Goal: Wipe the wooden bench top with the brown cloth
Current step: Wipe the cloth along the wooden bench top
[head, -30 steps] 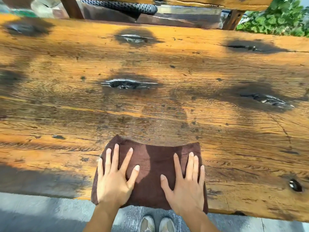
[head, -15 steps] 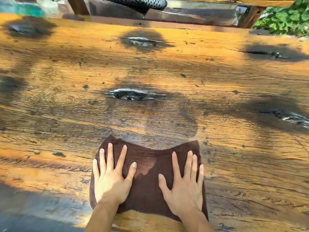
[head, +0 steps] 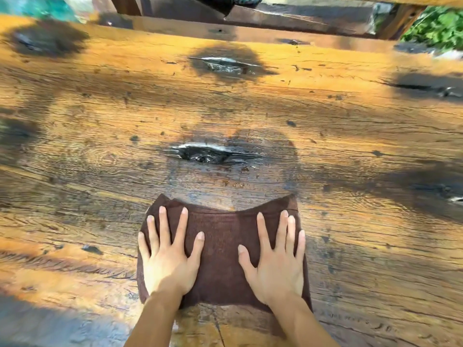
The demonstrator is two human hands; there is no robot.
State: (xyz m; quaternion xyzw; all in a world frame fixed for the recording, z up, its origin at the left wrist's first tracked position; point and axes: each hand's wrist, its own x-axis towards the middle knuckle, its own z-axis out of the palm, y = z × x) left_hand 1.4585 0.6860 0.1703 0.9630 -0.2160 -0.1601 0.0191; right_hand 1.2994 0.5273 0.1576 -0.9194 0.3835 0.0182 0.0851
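Along the top edge of the frame a dark brown wooden beam point(head: 300, 18) runs from left to right, and a black object with a pale scale-like pattern point(head: 235, 0) rests on it at top centre. Green leafy plants point(head: 436, 28) fill the upper right corner, just beside a slanting wooden post point(head: 395, 21). A blurred teal patch point(head: 42, 7) sits in the upper left corner.

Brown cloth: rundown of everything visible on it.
The dark brown cloth, soft fine-ribbed fabric, lies flat on the weathered wooden bench top. Roughly rectangular; its far edge curves inward between two corners. The left hand and right hand press on it side by side, palms down, fingers straight. A dark knot in the wood lies just beyond it.
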